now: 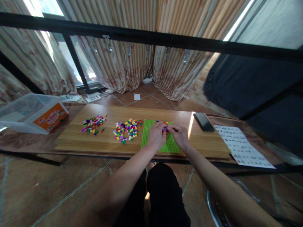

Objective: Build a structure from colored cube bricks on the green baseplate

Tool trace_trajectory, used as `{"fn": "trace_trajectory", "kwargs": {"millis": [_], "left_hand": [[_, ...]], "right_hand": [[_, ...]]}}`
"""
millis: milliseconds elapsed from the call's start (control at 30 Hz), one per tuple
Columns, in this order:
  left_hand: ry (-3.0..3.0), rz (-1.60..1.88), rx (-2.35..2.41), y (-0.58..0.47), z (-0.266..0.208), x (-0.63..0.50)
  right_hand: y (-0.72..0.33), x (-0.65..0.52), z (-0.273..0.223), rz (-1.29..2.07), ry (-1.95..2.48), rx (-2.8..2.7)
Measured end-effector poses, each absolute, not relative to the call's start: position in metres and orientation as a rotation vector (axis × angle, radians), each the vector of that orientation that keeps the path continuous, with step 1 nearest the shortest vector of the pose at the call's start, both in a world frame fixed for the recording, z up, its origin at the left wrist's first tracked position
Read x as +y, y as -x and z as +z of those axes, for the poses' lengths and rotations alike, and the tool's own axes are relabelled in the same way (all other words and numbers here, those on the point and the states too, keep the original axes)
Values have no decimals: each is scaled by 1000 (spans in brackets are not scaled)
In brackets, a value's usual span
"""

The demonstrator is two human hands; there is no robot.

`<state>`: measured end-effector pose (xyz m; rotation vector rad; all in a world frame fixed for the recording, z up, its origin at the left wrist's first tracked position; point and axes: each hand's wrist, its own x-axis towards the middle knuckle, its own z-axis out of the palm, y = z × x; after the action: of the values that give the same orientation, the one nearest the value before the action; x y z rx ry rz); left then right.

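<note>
Both my hands meet over a green studded baseplate (169, 148) on the wooden board. My left hand (156, 135) has its fingers closed around a small purple toy brick (164, 129), partly hidden by the fingertips. Close beside it, my right hand (180, 136) is in a pinch, its fingertips at the brick's right side. Whatever sits in that pinch is too small to make out. Blue, red and yellow bricks show on the plate behind and under the fingers, mostly covered. Left of the plate lies a pile of mixed coloured bricks (128, 128).
A second brick pile (94, 123) lies farther left on the wooden board (113, 112). Beyond it stands a clear plastic box (26, 107) with an orange label. To the right are a black phone (204, 122) and a printed sheet (243, 145). A dark metal bar (142, 34) crosses above.
</note>
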<state>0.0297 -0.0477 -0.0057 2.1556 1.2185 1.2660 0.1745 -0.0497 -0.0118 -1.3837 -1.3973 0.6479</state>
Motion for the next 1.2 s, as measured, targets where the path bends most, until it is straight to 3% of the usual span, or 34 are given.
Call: {"fn": "trace_trajectory", "kwargs": {"millis": [133,433,767,1000,1200], "left_hand": [[-2107,1295,1201,-29,-4,-51],[-1844,1520,1272,-18,-17,-76],[-1672,1435,1337,-9,-39,-86],[-1674,1392,1356,-12,-40,-87],[-1671,1367,1365,-11,-43,-86]], "right_hand": [[-175,-56,-11,762,1316,-1222],[-182,-58,-9,689,1402,-1448],[-188,-42,6,714,1539,-1617],[-177,-42,12,1206,1542,-1105],[-168,-41,12,1406,1524,-652]]}}
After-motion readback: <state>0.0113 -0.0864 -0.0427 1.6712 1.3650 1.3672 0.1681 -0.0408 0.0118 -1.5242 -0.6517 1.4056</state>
